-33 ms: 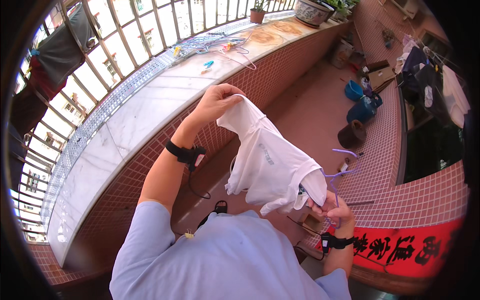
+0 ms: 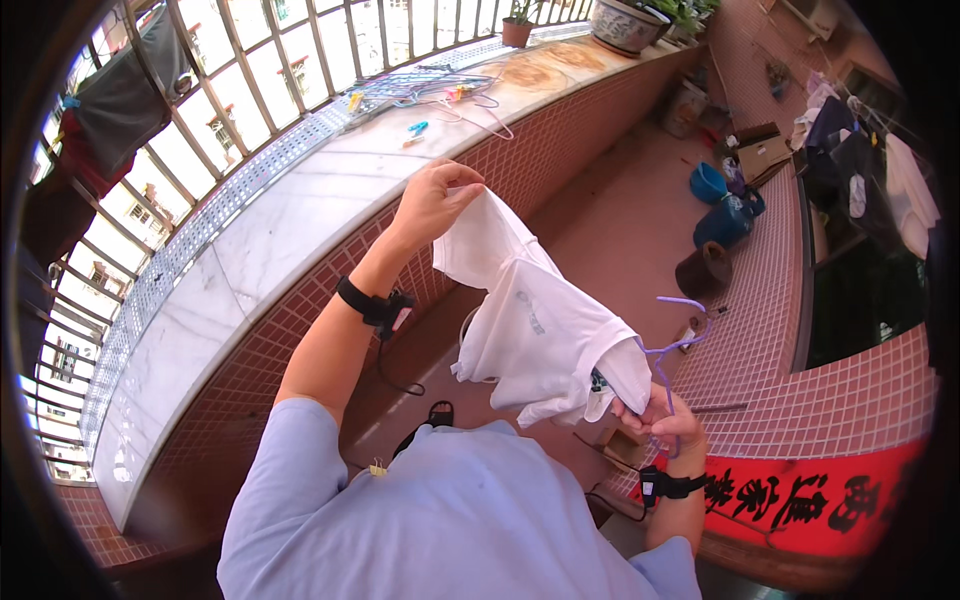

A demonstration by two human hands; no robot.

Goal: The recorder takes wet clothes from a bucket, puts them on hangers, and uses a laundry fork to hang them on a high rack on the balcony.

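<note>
A white T-shirt [image 2: 545, 325] with a small grey print stretches between my hands, slanting from upper left down to lower right. My left hand [image 2: 435, 205] pinches the sleeve end, thumb against fingers. At the neck end, my right hand [image 2: 665, 415] is closed on the collar edge and on a purple clothes hanger [image 2: 668, 350]. The hanger's hook sticks out beyond the collar; whatever part of it lies inside the shirt is hidden. Folds cover some of my right fingers.
A marble ledge [image 2: 250, 250] along the railing carries a heap of wire hangers [image 2: 430, 85], clothespins [image 2: 416, 128] and potted plants [image 2: 620, 25]. Buckets [image 2: 708, 182] and a dark pot [image 2: 705, 268] stand by the right wall, where laundry [image 2: 905, 180] hangs. A red banner [image 2: 800, 500] lies lower right.
The shirt has spread a little flatter near the sleeve, and the hanger's hook has shifted slightly left. Both hands keep their hold.
</note>
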